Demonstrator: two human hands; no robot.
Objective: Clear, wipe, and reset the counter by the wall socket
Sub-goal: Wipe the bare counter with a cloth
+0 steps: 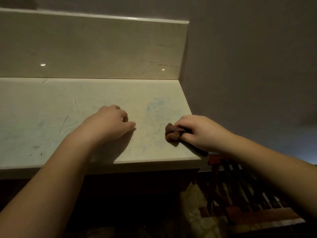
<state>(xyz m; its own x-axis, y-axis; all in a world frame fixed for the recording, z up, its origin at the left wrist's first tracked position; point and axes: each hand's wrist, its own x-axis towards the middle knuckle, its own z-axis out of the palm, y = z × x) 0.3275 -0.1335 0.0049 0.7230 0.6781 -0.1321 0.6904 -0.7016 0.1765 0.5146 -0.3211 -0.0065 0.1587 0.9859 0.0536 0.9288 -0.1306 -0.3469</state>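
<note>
The pale marble counter runs across the view and ends at a corner on the right. My right hand grips a bunched brown cloth and holds it down on the counter near its right end. My left hand rests on the counter in the middle, fingers loosely curled, holding nothing. Faint bluish smears mark the surface beyond the cloth. No wall socket is in sight.
A marble backsplash rises behind the counter, and a plain wall meets its right end. Below on the right stands a dark wooden slatted chair. Small dark specks lie near the front left edge.
</note>
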